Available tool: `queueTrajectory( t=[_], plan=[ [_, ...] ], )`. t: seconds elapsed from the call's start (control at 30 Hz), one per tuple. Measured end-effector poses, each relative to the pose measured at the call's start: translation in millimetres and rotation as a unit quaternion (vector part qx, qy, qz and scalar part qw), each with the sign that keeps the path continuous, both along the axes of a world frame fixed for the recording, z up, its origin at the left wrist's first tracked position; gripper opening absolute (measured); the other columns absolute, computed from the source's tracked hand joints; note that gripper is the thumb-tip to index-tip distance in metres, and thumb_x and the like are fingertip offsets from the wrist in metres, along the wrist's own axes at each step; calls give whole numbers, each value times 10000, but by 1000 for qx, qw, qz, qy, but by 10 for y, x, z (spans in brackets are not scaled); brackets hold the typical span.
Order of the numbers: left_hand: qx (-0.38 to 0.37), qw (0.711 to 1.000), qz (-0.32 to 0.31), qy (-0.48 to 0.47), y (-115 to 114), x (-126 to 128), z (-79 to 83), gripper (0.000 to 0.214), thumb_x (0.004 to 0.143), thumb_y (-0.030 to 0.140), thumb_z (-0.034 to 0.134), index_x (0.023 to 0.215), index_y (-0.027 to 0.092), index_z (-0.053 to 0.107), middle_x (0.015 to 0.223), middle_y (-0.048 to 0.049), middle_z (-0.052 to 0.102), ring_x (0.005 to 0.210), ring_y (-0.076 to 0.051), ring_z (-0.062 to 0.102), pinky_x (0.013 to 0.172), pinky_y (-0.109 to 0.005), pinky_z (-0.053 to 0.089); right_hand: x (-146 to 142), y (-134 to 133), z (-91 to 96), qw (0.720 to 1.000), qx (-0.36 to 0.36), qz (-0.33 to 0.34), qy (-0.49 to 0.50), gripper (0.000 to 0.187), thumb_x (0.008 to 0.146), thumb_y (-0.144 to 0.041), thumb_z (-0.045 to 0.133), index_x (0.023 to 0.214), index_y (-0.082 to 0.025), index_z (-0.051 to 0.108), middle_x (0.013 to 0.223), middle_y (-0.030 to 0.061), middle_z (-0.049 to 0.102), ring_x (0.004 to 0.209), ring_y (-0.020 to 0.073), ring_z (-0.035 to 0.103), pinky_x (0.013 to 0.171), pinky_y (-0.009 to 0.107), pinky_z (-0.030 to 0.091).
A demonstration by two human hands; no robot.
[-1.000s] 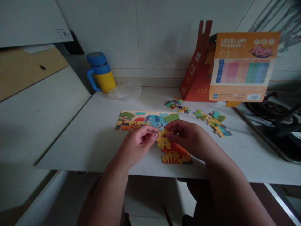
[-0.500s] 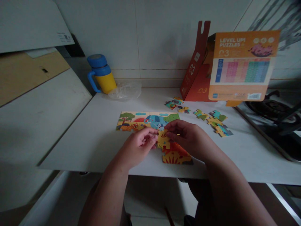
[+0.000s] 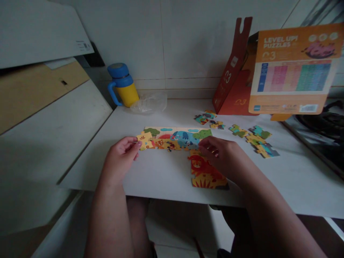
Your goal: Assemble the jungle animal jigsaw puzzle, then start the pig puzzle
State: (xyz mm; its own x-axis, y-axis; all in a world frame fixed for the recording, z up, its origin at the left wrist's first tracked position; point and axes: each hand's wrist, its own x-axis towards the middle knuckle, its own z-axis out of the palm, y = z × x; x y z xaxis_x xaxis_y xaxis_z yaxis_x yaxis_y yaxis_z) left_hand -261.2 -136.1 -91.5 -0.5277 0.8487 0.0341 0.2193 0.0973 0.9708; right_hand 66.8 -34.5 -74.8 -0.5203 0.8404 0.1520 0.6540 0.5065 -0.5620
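My left hand pinches a yellow puzzle piece with small plants on it, over the left end of a joined puzzle strip. The strip shows a tree, an elephant and a leopard. My right hand has its fingers curled at the strip's lower right corner; what lies between its fingertips is hidden. Below that hand, a joined red and orange lion section lies near the table's front edge, partly covered by the hand.
Loose puzzle pieces lie on the white table at the back and to the right. Behind stand an orange puzzle box, a blue and yellow mug and a clear plastic bag. A stove borders the right side.
My left hand has moved left with the yellow piece, from above the lion section to the strip's left end. My right hand stays by the strip's right corner. The view has shifted slightly.
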Motion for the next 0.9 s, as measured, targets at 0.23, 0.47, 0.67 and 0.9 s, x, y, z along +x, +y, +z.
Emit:
queueTrajectory(
  t=[0.23,0.47,0.67,0.9],
  plan=[
    [-38,995,-96,-3,31,271,-83,333,887,425,781,1096,185,680,853,-19,742,629,-126,609,568,-233,464,-17,5,-20,998,4,-1,-61,223,1001,-370,560,1020,-230,732,883,57,775,713,191,685,656,301,465],
    [-32,980,-190,57,73,656,-152,239,953,308,696,1168,208,663,945,-43,788,837,-187,739,751,-294,533,-10,21,-36,996,15,8,-92,213,1011,-357,560,1014,-232,731,849,50,755,686,186,653,636,297,420],
    [-42,975,-210,54,79,661,-165,227,964,275,679,1182,216,651,988,-45,802,884,-193,760,793,-305,541,-14,20,-46,996,7,14,-88,181,1015,-334,567,1013,-244,724,875,42,756,712,186,649,649,294,416],
    [-48,973,-220,42,81,637,-157,246,949,269,691,1181,207,637,940,-29,784,861,-183,744,771,-298,533,-35,27,-62,996,11,24,-84,156,1005,-287,587,1001,-236,734,934,51,763,742,184,652,681,296,446]
  ],
)
